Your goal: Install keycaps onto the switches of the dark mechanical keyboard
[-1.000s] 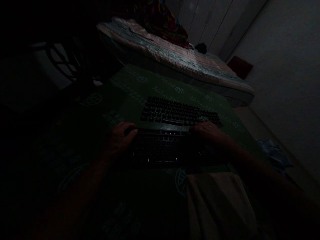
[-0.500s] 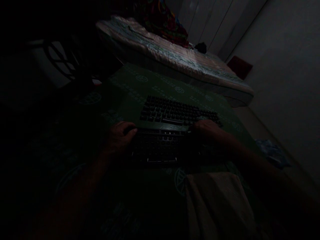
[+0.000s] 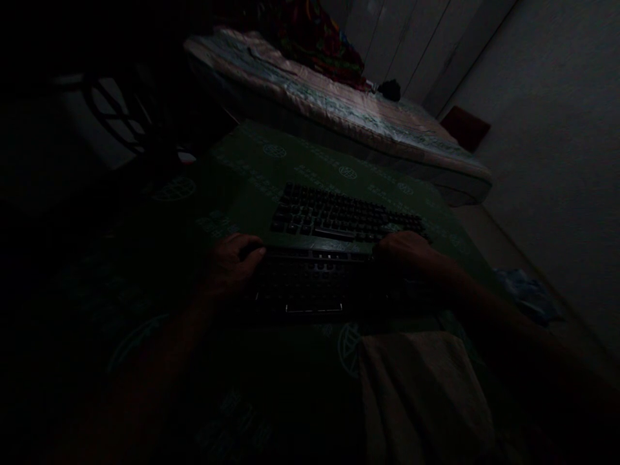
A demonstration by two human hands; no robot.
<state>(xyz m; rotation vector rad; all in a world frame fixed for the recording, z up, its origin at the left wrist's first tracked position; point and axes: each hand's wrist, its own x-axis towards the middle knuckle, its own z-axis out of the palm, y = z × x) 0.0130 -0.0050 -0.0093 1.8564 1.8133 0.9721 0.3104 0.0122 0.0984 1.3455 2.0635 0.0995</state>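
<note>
A dark keyboard frame lies across the green sheet in front of me, its key sockets bare. My left hand grips its far left corner, thumb on top. Over the frame's far edge, toward the right, my right hand is closed, knuckles up. Whatever its fingers pinch is too dark to make out. Just beyond the frame, black keycaps sit in rows in keyboard order, with a long space bar at the near side. Deep shadow hides the frame's right part.
A folded beige cloth lies at the near right. The green printed sheet covers the table. Past it stands a bed with a patterned mattress. A dark spoked wheel is at the left, a blue plastic bag low on the right.
My right hand has shifted slightly to the right along the frame's far edge. My left hand and the frame have stayed where they were.
</note>
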